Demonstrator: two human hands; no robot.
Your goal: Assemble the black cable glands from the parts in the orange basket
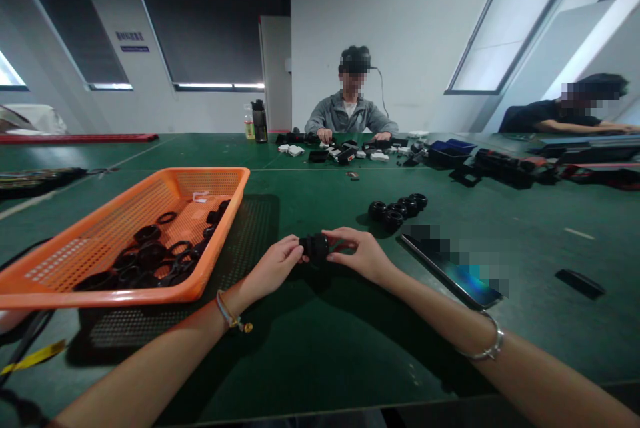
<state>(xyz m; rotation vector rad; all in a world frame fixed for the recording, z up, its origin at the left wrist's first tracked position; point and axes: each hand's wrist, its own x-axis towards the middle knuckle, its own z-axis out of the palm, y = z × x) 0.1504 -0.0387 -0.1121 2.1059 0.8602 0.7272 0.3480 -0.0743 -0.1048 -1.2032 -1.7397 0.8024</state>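
Both my hands meet at a black round, stepped part point(317, 248), held just above the green table. Its narrower left end is pinched between the thumb and fingers of my left hand point(278, 264). On the wider right end, the thumb and fingertips of my right hand point(361, 255) close from the side. The part looks like a ringed cylinder; its exact kind I cannot make out. Left of my hands stands an orange perforated basket point(220, 258), with several black rings and round parts point(150, 255) inside. Beyond my right hand sits a cluster of black round parts point(393, 218).
A phone point(450, 268) lies right of my right hand, with a small black piece point(580, 283) farther right. Across the table a person point(350, 111) handles black and white parts point(350, 151). Another person sits at far right. A dark bottle point(259, 121) stands at the back.
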